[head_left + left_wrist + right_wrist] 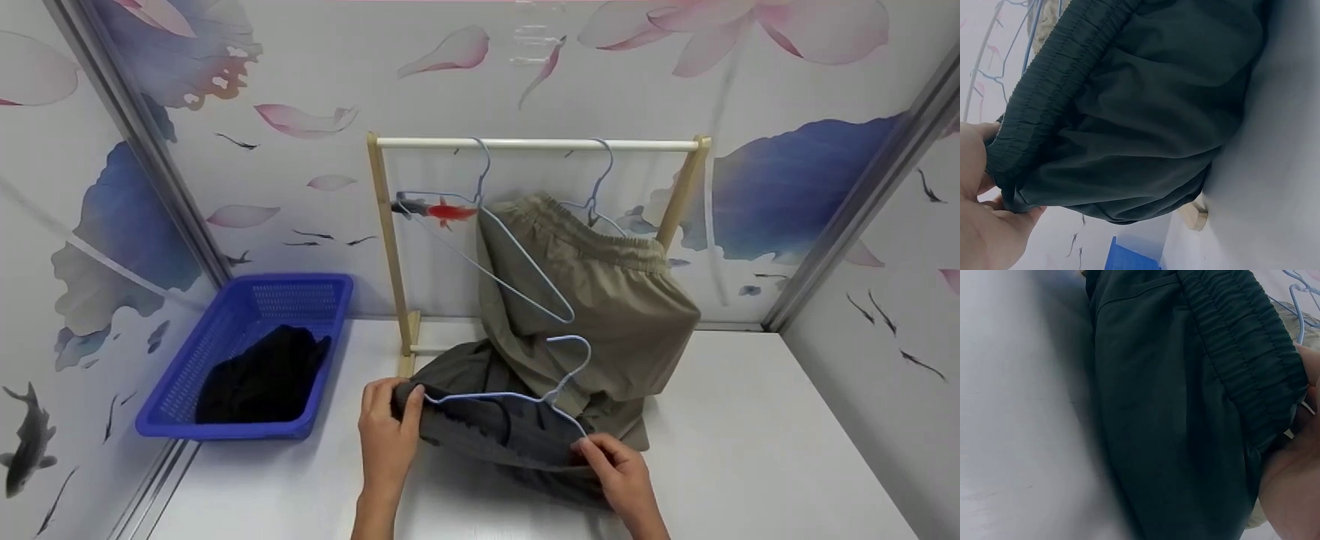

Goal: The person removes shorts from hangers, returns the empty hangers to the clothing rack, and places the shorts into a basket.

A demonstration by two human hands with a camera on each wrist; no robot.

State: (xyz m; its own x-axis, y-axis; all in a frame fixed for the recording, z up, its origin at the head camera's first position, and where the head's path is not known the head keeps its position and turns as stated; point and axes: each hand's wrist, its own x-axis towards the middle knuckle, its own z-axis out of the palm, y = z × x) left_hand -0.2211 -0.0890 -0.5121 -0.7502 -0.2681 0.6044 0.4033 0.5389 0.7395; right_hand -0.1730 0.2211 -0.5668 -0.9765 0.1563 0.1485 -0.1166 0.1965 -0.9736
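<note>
Dark grey pants (517, 450) with an elastic waistband (1044, 95) are held up over the white table, the lower part drooping onto it. Inside their waist opening sits a light blue hanger (487, 395), its hook pointing up. My left hand (386, 431) grips the left end of the waistband, thumb in front beside the hanger's left tip. At the other end, my right hand (621, 480) pinches the waistband where the hanger's right arm comes down. The right wrist view shows this hand (1297, 478) at the waistband's edge, its fingertips partly hidden by cloth.
Behind stands a rack with a white rail (540, 143) and wooden posts. On it hang an empty blue hanger (525, 251) and khaki pants (600, 315) on another hanger, close behind the grey pants. A blue basket (225, 430) at left holds black cloth (259, 379).
</note>
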